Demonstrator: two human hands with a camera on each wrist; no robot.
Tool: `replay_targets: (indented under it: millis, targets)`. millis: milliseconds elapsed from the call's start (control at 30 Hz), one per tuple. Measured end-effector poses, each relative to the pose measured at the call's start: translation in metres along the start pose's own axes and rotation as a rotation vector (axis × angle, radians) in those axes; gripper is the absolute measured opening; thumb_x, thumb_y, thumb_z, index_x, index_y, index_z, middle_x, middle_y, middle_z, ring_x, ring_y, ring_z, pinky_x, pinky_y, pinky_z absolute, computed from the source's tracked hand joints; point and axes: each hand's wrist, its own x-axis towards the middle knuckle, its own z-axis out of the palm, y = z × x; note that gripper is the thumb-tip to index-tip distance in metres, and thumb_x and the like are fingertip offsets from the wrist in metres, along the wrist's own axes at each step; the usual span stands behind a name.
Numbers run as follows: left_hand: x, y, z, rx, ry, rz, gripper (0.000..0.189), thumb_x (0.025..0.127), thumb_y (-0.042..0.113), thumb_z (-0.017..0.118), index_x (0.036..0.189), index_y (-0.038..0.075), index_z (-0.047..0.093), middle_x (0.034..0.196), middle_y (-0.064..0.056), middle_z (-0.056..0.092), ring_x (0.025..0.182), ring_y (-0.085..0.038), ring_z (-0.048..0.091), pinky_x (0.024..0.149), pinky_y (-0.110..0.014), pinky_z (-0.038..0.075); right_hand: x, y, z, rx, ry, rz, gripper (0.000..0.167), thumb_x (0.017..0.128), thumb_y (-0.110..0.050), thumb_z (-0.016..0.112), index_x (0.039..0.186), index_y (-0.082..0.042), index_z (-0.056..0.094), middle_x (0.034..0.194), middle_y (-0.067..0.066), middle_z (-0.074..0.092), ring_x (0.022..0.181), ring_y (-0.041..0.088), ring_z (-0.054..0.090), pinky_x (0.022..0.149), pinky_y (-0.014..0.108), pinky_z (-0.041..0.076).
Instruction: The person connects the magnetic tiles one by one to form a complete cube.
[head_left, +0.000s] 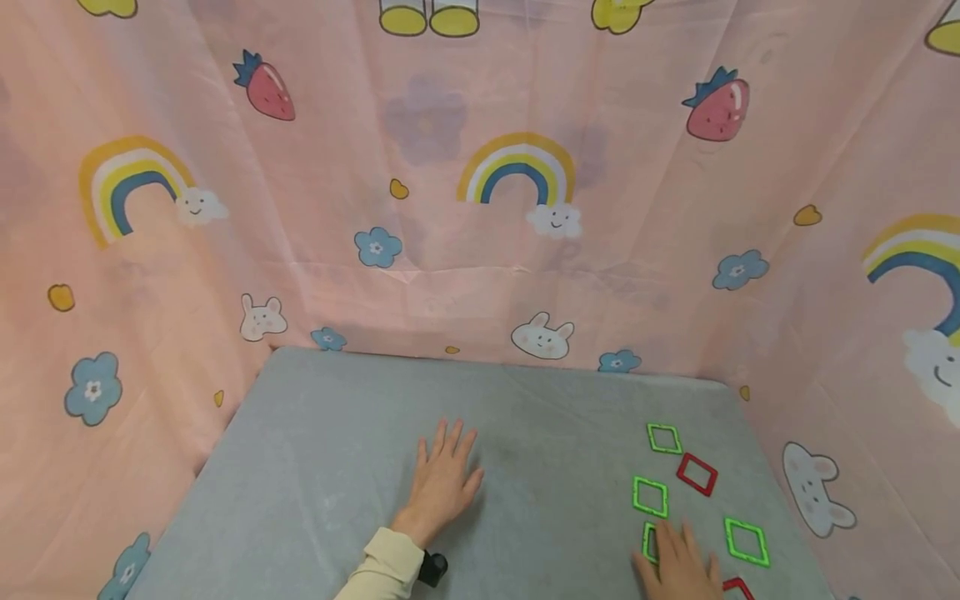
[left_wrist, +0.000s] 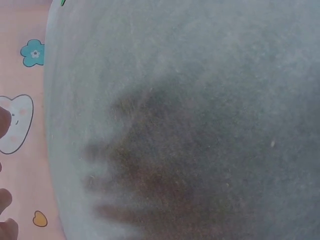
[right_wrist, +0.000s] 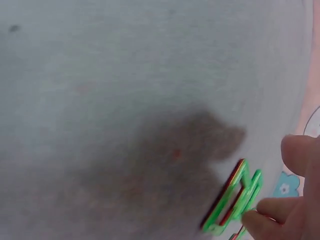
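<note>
Left hand (head_left: 442, 483) lies flat, fingers spread, on the grey felt-covered desk (head_left: 322, 467), likely bracing. Right hand (right_wrist: 290, 210) at lower right pinches stacked green and red square plastic frames (right_wrist: 234, 200), keeping them aligned.

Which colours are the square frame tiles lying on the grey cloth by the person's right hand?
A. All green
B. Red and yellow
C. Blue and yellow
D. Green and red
D: the head view shows green square frame tiles and a red square frame tile on the grey cloth beside the right hand; no blue or yellow ones appear.
</note>
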Motion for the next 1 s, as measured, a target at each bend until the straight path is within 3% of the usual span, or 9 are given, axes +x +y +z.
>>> replay_targets:
  millis: [167, 400, 633, 800, 1000]
  targets:
    - [-0.001, -0.001, 0.002, -0.012, 0.004, -0.002, 0.057, 0.096, 0.031, 0.062, 0.146, 0.009, 0.045, 0.153, -0.018, 0.036, 0.144, -0.041, 0.023, 0.107, -0.068, 0.02, 0.001, 0.015, 0.007, -0.005, -0.049, 0.011, 0.11, 0.08, -0.085, 0.039, 0.138, 0.008, 0.045, 0.14, 0.031, 0.044, 0.135, 0.054, 0.024, 0.099, 0.077, 0.013]
    - [-0.001, -0.002, 0.005, -0.015, -0.001, -0.006, 0.058, 0.095, 0.031, 0.062, 0.146, 0.009, 0.045, 0.153, -0.017, 0.037, 0.144, -0.04, 0.024, 0.108, -0.067, 0.02, 0.005, 0.024, 0.006, -0.036, -0.054, -0.031, 0.089, 0.084, -0.063, 0.061, 0.136, 0.008, 0.045, 0.138, 0.031, 0.045, 0.131, 0.055, 0.029, 0.095, 0.079, 0.017]
    - [-0.006, 0.0, 0.009, -0.034, 0.011, 0.011, 0.056, 0.095, 0.03, 0.063, 0.144, 0.007, 0.047, 0.149, -0.019, 0.041, 0.142, -0.042, 0.027, 0.107, -0.067, 0.022, 0.012, 0.028, -0.004, -0.092, -0.11, 0.0, 0.099, 0.078, -0.063, 0.068, 0.14, 0.008, 0.041, 0.141, 0.029, 0.041, 0.133, 0.055, 0.024, 0.097, 0.077, 0.018]
    - [-0.012, -0.002, 0.013, -0.095, -0.035, -0.018, 0.053, 0.095, 0.028, 0.062, 0.142, 0.006, 0.049, 0.144, -0.018, 0.048, 0.138, -0.043, 0.034, 0.104, -0.07, 0.023, 0.016, 0.03, -0.01, -0.075, -0.154, -0.016, 0.101, 0.075, -0.065, 0.07, 0.14, 0.007, 0.042, 0.141, 0.03, 0.041, 0.134, 0.056, 0.022, 0.098, 0.078, 0.016]
    - [-0.017, -0.003, 0.017, -0.135, -0.099, -0.08, 0.05, 0.095, 0.028, 0.062, 0.14, 0.007, 0.052, 0.136, -0.014, 0.056, 0.129, -0.039, 0.046, 0.1, -0.07, 0.028, 0.017, 0.029, -0.01, -0.101, -0.163, -0.033, 0.091, 0.079, -0.06, 0.069, 0.137, 0.006, 0.046, 0.137, 0.029, 0.047, 0.132, 0.053, 0.03, 0.097, 0.076, 0.02]
